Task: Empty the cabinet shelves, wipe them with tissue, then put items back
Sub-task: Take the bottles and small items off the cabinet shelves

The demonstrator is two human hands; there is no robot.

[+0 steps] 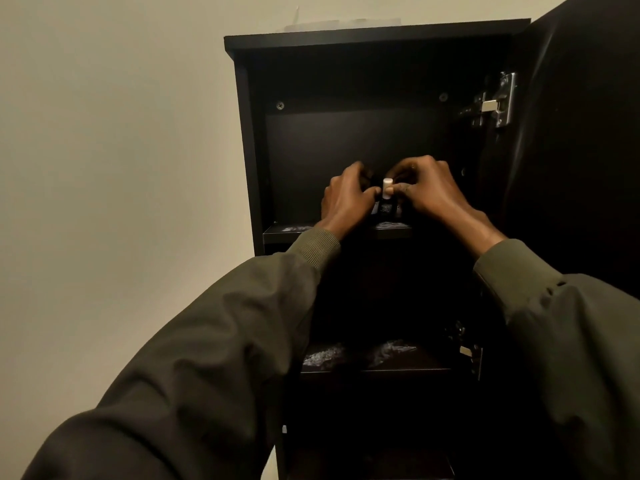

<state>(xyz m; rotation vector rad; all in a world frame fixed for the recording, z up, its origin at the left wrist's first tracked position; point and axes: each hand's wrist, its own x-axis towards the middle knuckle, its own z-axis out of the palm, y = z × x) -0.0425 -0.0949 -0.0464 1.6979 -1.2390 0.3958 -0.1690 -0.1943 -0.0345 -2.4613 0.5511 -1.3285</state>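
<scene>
A black wall cabinet (249, 133) stands open in front of me. On its upper shelf (287, 232) sit small dark bottles (385, 207), one with a white cap (387, 184). My left hand (346, 199) curls around the bottles from the left, fingers closed on them. From the right, my right hand (429, 188) pinches the white-capped bottle at its neck. What else lies behind my hands is hidden. The lower shelf (374, 370) shows pale dusty smears.
The cabinet door (581, 150) hangs open on the right, with a metal hinge (498, 100) near the top. A plain cream wall (121, 150) fills the left. A second hinge (467, 351) sits low on the right side.
</scene>
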